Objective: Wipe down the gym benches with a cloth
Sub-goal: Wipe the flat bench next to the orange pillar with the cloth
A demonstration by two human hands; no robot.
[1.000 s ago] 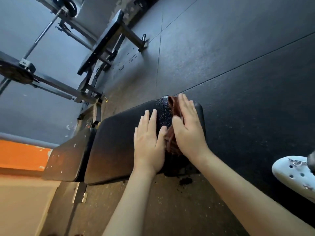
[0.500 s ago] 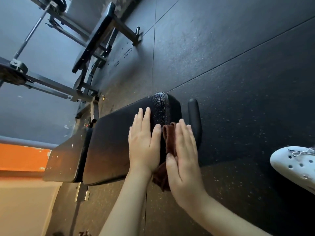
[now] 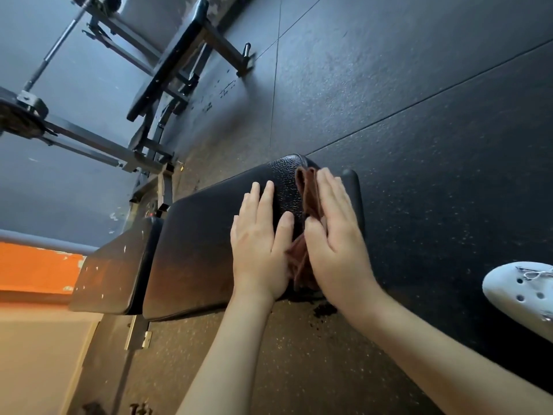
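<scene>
On the near bench (image 3: 203, 253), close to the pad end that points toward 1 o'clock, a brown cloth (image 3: 309, 193) lies bunched in a long strip. The right hand (image 3: 338, 235) lies flat on top of it, fingers straight and together, pointing toward 12 o'clock. It presses the cloth onto the black pad and curls round nothing. Cloth shows beside the fingertips and again below the thumb.

The left hand (image 3: 260, 250), at 9 o'clock of the cloth and just beside it, rests flat on bare pad with straight fingers, its thumb spread toward the cloth. It holds nothing.

A shorter pad (image 3: 110, 265), flecked with pale spots, adjoins the bench at 8 o'clock. Dark speckled floor (image 3: 419, 115) lies all around. At 4 o'clock of the hands, the toe of a white shoe (image 3: 517, 292) with holes shows. At 11 o'clock, well apart, stands a second bench (image 3: 167, 64), with a barbell (image 3: 57, 52) beyond it. An orange wall band (image 3: 36, 268) sits at 9 o'clock.
</scene>
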